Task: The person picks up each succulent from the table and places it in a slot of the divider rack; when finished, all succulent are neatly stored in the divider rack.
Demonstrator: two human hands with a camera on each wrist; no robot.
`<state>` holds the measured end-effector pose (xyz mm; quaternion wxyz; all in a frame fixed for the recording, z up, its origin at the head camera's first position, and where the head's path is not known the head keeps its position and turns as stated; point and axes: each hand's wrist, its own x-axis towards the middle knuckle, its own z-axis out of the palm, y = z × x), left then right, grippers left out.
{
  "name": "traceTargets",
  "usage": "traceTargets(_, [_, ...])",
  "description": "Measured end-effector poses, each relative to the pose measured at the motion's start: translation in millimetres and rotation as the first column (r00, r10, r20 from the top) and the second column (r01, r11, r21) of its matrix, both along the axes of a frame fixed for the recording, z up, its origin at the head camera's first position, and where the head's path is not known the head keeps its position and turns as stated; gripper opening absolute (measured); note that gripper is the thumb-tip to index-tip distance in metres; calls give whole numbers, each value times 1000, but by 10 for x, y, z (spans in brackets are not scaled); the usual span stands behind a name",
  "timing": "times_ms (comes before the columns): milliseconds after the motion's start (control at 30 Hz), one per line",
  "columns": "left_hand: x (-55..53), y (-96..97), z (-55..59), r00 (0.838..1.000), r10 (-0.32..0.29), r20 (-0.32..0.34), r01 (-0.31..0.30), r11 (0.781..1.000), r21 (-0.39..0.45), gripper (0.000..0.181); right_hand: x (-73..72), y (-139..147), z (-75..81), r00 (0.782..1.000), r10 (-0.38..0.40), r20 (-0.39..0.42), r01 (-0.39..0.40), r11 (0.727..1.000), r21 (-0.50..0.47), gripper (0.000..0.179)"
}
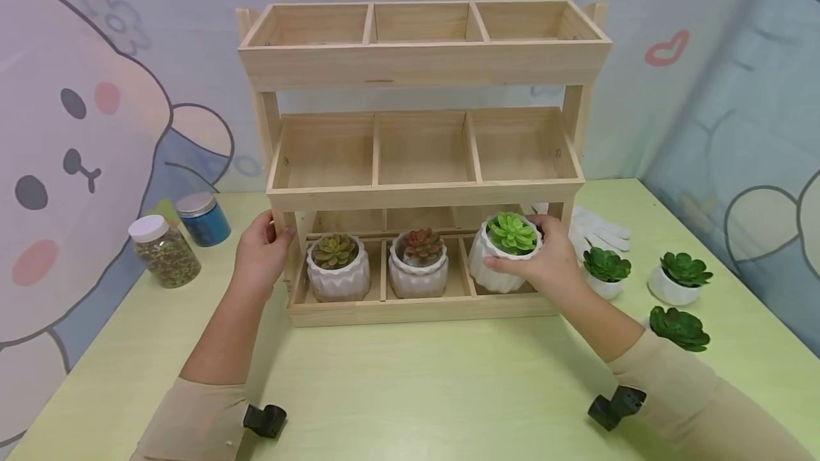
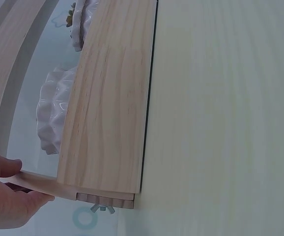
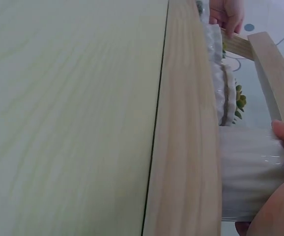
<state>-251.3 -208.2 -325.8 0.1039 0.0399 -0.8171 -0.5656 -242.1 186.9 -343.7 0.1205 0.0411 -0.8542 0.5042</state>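
Sleeves (image 1: 198,415) foremost, our left hand (image 1: 261,251) pinches the rack (image 1: 423,66) by its left post (image 1: 266,116), seemingly steadying it, while our right hand (image 1: 554,258) grips its lower-right pot (image 1: 493,277).

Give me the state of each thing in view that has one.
Left hand: grips the shelf at its left.
Right hand: grips the right pot.
Shelf: standing upright.
Right pot: held; whether set down, unclear.
Left pot: upright in the bottom tier.
Middle pot: upright there too.
White-lidded jar: closed.
Blue jar: closed.
White gloves: lying on the table.
Dark-green plants: two upright, third partly hidden.
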Motion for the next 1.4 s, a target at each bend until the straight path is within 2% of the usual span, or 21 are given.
traceTargets(367, [8, 9, 21, 1000, 1, -4, -1, 1000, 6, 47, -88, -3, -43, 998, -37, 43, 37, 999, -9, 96])
traceTargets(733, [21, 21, 21, 1000, 11, 17, -10, 1000, -14, 47, -132, 20, -144, 999, -42, -1, 42, 998, 51, 96])
traceTargets(933, [29, 22, 32, 1000, 15, 19, -15, 1000, -10, 47, -158, -10, -192, 1000, -9, -10, 10, 995, 101, 90])
traceTargets(1167, [29, 19, 18, 1000, 13, 28, -13, 1000, 1, 47, -167, -9, -243, 998, 30, 48, -35, 995, 98, 92])
traceTargets(1400, [17, 16, 9, 1000, 14, 17, -14, 1000, 1, 46, -183, 10, -240, 997, 55, 59, -62, 992, 112, 93])
